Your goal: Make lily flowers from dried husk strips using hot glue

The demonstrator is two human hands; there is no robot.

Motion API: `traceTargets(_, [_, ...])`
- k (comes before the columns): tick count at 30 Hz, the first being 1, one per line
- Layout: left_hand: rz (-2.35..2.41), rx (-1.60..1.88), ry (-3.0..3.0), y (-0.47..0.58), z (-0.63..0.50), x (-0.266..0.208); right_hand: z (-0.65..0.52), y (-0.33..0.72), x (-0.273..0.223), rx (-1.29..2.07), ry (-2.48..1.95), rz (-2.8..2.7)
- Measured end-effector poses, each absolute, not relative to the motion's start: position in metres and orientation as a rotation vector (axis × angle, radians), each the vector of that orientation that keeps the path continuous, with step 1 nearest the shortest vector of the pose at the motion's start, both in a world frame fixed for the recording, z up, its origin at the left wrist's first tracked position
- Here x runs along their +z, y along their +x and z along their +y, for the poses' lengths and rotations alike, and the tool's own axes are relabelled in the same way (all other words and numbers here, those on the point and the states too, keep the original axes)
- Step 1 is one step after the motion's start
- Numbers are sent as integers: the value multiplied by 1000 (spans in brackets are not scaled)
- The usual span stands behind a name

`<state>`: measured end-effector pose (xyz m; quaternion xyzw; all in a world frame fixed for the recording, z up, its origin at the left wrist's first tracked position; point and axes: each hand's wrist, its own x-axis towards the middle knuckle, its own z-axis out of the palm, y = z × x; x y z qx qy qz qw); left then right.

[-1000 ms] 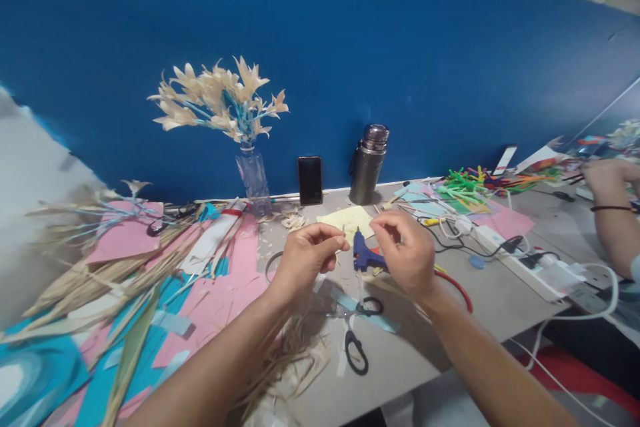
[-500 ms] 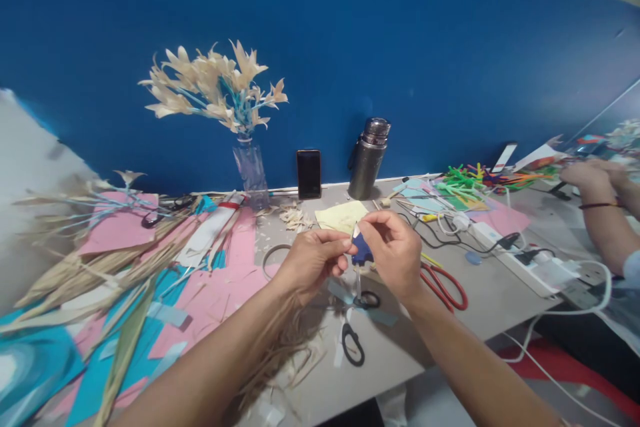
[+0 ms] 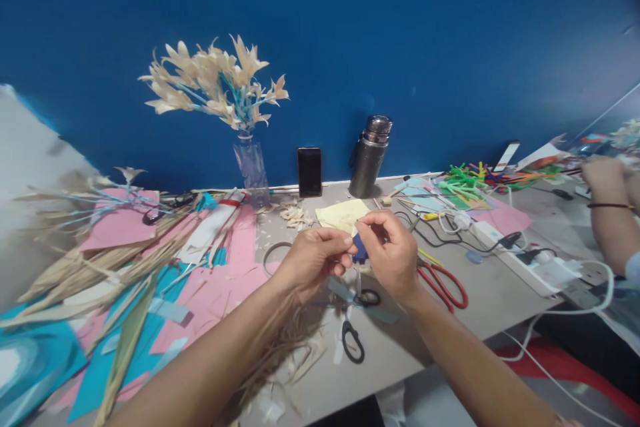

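Together, left hand (image 3: 317,257) and right hand (image 3: 391,250) are pinching one tiny pale sliver (image 3: 355,229) before one blue plastic glue gun (image 3: 359,250).

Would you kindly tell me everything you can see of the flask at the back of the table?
The flask is a dark grey, metal-looking cylinder with a shiny silver cap and what looks like a dark strap on its left. It stands upright on the table near the blue wall, to the right of the phone. No one holds it.
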<state>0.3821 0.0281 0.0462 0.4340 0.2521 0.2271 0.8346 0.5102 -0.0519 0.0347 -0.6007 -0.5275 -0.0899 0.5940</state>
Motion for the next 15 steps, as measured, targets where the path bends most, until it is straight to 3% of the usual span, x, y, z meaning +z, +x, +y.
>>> traceTargets(15, [524,449,916,382,26,47,-53,511,32,-412,-1335,-1368])
